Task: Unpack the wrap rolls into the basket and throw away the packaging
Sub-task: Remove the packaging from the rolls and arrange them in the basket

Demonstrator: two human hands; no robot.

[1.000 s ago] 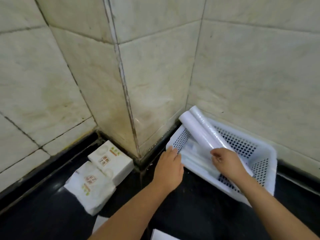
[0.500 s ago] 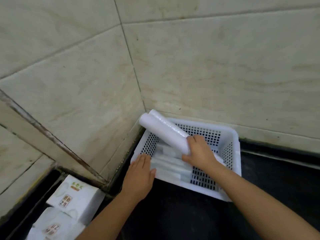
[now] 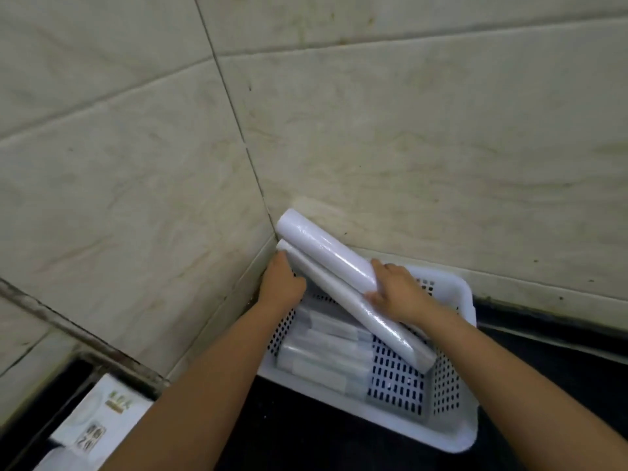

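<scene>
Partly, basket (image 3: pixel 465 433) behind hands (image 3: pixel 396 294)

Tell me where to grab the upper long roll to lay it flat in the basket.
Grip the upper roll around its middle, coming from above. It is a smooth cylinder tilted against the wall corner, its top end jutting past the basket rim. The right hand grips low down; the left hand is beside the top end.

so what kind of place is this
Probably a kitchen or utility counter corner: beige stone-look wall tiles meet over a dark glossy worktop, with a white plastic basket of wrap rolls pushed into the corner.
</scene>
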